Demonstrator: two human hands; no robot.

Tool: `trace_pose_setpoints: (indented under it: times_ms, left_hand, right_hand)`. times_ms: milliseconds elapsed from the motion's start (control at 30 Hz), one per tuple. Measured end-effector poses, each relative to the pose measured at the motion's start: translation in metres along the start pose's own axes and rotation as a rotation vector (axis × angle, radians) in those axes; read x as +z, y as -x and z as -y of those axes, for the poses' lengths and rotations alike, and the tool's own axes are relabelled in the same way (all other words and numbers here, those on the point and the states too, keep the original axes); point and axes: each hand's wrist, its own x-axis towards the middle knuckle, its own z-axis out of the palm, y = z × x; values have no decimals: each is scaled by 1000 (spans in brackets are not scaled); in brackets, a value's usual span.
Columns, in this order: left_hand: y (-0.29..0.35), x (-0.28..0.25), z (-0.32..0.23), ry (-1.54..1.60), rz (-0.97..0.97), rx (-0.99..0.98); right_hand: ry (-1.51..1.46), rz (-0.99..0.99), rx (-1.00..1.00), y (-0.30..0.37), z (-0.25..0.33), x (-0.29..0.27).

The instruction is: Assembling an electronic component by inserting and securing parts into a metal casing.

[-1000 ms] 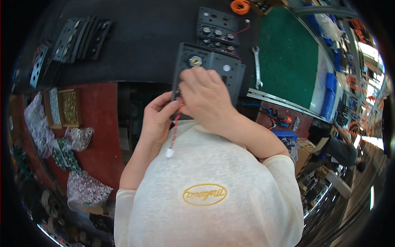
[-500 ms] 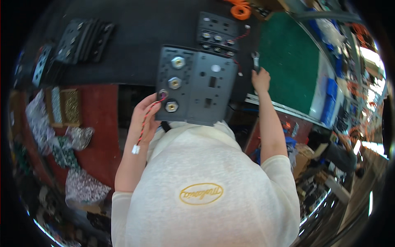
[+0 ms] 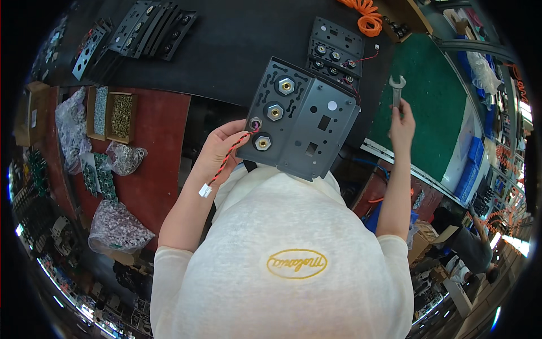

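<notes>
My left hand [image 3: 219,153] grips the left edge of a bent dark grey metal panel [image 3: 323,130], held tilted in front of my chest. Three brass-centred fittings with hex nuts [image 3: 275,111] sit in its left half. A red and black twisted wire [image 3: 228,153] comes out of a smaller round part between two of them. It hangs over my left fingers and ends in a white plug [image 3: 205,190]. Off to the right, my right hand [image 3: 402,125] is closed around an open-end wrench [image 3: 397,90], its jaw pointing away from me above the green mat.
Similar panels with fittings [image 3: 335,48] lie behind the held one on the black table [image 3: 237,51]. More metal plates [image 3: 149,28] stand in a row at far left. Boxes of small screws [image 3: 121,116] and bagged parts [image 3: 121,226] rest on a red surface. An orange coiled hose [image 3: 370,22] lies far right.
My right hand has lifted the wrench off the table edge and over the green mat. The panel in my left hand is now turned slightly clockwise. The whole view has shifted.
</notes>
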Motion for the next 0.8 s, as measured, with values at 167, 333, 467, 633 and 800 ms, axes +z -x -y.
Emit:
trace_pose_setpoints:
  times_ms: [167,333,467,633,800]
  left_hand:
    - [3,2,8,-29,9,-36]
    - [9,7,12,-75,19,-85]
    - [16,10,11,-57,39,-116]
    - [20,7,13,-52,7,-101]
    - [21,5,13,-61,5,-77]
  right_hand:
    - [-19,405,-221,59,175,-37]
    - [279,648,-758,72,207,-27]
    - [409,725,-957,68,209,-20]
    - [435,812,-1007,65,220,-18]
    - [350,778,-1013,68,216,-9]
